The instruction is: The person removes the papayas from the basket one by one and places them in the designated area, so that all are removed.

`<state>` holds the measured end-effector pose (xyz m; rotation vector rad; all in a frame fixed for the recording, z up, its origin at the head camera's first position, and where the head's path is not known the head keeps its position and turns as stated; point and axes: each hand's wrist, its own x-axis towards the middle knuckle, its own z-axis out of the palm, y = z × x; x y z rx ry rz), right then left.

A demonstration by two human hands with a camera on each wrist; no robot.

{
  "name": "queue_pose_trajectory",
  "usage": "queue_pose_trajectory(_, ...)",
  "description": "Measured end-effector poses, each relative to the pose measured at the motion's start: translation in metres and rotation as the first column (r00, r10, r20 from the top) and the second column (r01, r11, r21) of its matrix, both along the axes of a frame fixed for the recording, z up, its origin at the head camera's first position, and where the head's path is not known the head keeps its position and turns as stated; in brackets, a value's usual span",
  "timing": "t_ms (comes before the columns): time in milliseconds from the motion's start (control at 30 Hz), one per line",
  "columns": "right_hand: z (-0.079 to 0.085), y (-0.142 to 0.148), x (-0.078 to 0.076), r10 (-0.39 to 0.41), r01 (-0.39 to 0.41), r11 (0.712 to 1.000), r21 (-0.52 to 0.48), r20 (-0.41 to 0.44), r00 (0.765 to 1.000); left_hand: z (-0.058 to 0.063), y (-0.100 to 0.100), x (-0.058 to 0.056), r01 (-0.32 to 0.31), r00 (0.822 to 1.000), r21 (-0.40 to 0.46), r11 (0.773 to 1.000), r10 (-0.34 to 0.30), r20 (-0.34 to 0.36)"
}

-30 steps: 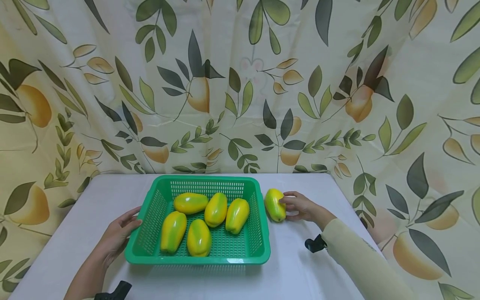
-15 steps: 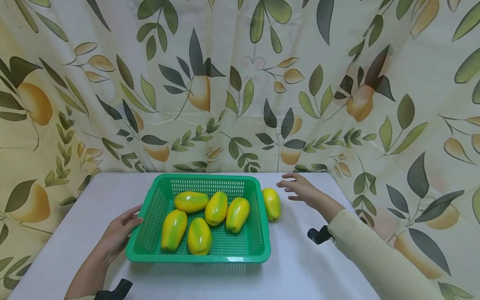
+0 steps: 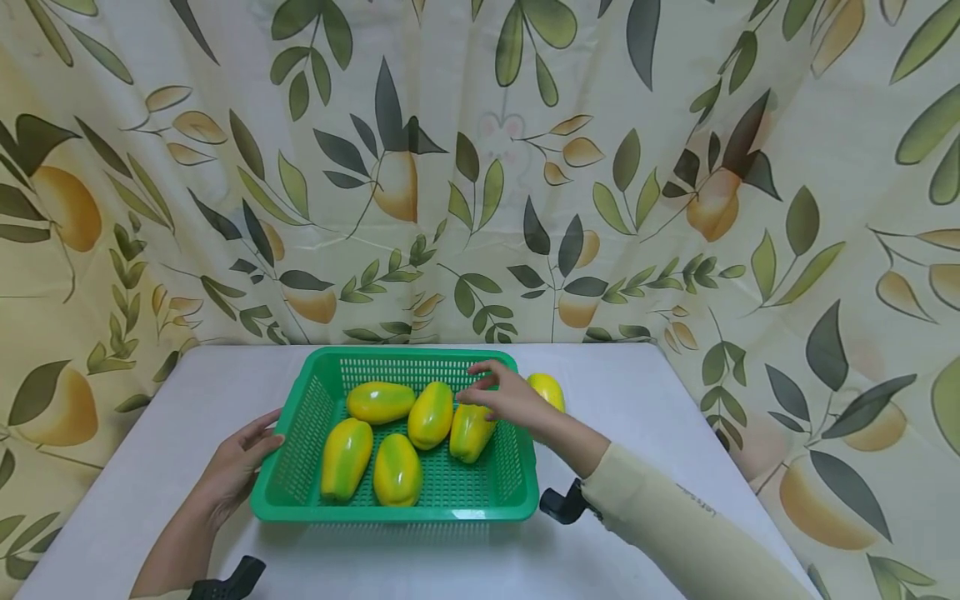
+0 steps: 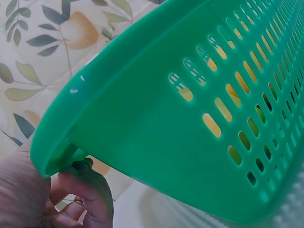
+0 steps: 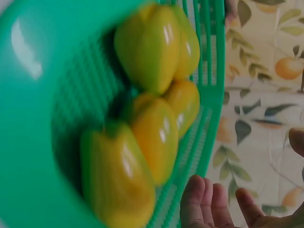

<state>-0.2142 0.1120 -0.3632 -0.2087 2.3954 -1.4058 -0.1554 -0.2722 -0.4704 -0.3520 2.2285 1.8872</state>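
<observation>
A makeshift, curtained-off recording spot is suggested, the wider room being hidden: a white-topped bench (image 3: 375, 567) at six o'clock is enclosed by a fruit-and-leaf-printed curtain (image 3: 465, 50) from nine through twelve to three, and black wrist cameras (image 3: 562, 503) are worn.

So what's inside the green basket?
Five yellow-green papayas lie in the green plastic basket. In the head view, the right hand covers the upper end of the rightmost papaya inside. Whatever is directly beneath the papayas can't be seen.
</observation>
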Motion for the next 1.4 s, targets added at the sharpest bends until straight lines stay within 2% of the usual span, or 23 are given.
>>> queue_pose_trajectory(267, -0.029, -0.029, 0.022, 0.027, -0.024, 0.999, -0.046, 0.061, 0.998, 0.000, 0.001, 0.000, 0.000, 1.000, 0.023, 1.000, 0.000, -0.003)
queue_pose_trajectory(500, -0.050, -0.050, 0.037, 0.038, -0.037, 0.998, -0.041, 0.029, 0.999, -0.001, 0.000, -0.001, -0.016, 1.000, 0.037, 0.999, 0.015, 0.011)
queue_pose_trajectory(633, -0.059, -0.059, 0.043, 0.033, -0.033, 0.999, -0.003, 0.000, 0.999, -0.001, 0.000, -0.001, -0.020, 1.000, 0.044, 0.999, 0.019, 0.011)
queue_pose_trajectory(867, -0.069, -0.064, 0.048, 0.017, -0.015, 0.997, 0.072, -0.030, 0.999, 0.000, 0.001, 0.000, -0.016, 1.000, 0.047, 0.999, 0.016, 0.009)
queue_pose_trajectory(1400, -0.080, -0.071, 0.044, 0.034, -0.036, 0.996, 0.084, 0.017, 0.999, 0.000, 0.001, 0.000, -0.005, 1.000, 0.038, 0.999, 0.005, 0.017)
